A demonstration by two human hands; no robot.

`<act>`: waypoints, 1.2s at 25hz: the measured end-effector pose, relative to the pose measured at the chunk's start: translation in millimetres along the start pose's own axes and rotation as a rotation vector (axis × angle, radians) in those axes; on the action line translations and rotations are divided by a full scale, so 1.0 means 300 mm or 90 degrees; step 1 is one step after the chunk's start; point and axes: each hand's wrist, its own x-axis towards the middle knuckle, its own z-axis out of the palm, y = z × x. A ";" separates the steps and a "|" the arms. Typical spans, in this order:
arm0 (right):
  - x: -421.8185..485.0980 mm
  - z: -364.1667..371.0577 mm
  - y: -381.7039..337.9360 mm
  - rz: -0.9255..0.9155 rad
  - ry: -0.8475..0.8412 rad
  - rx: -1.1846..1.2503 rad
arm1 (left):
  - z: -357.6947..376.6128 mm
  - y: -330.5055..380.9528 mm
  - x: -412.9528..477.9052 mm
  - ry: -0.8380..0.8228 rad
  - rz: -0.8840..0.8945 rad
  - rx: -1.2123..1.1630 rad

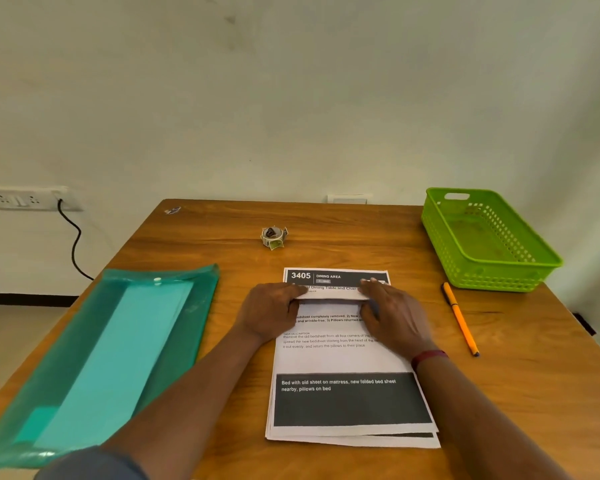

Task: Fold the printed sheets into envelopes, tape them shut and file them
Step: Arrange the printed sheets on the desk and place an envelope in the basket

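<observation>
- Your left hand (272, 311) and right hand (394, 318) each pinch one end of the top sheet (329, 295) — its far edge is rolled over toward you, with the white back showing between your hands.
- That sheet lies on the stack of printed sheets (352, 439), which runs from under your hands back toward your body on the tabletop (222, 223).
- The tape roll (273, 236) sits beyond your left hand, apart from the paper.
- A teal folder (94, 358) lies out past your left hand. An orange pen (459, 318) lies just outside your right hand — the green basket (499, 277) is farther out and ahead.
</observation>
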 end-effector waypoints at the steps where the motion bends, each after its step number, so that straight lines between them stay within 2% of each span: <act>1: -0.004 -0.001 -0.001 0.002 -0.019 -0.014 | -0.006 0.006 -0.005 -0.023 -0.001 0.009; 6: -0.019 -0.012 -0.014 -0.034 -0.180 -0.042 | -0.011 0.056 -0.014 -0.268 -0.042 0.074; 9: -0.040 -0.006 -0.058 -0.080 -0.262 -0.078 | 0.013 0.103 -0.028 -0.328 -0.041 0.128; 12: -0.057 0.017 -0.134 -0.072 -0.302 -0.072 | 0.031 0.136 -0.051 -0.312 -0.062 0.166; 17: -0.044 0.032 -0.148 -0.056 -0.309 -0.084 | 0.025 0.160 -0.060 -0.266 -0.125 0.170; 24: -0.019 0.038 -0.161 -0.028 -0.276 -0.067 | 0.049 0.181 -0.058 -0.195 -0.174 0.122; 30: -0.020 0.034 -0.146 -0.056 -0.274 -0.052 | 0.048 0.154 -0.046 -0.185 -0.173 0.064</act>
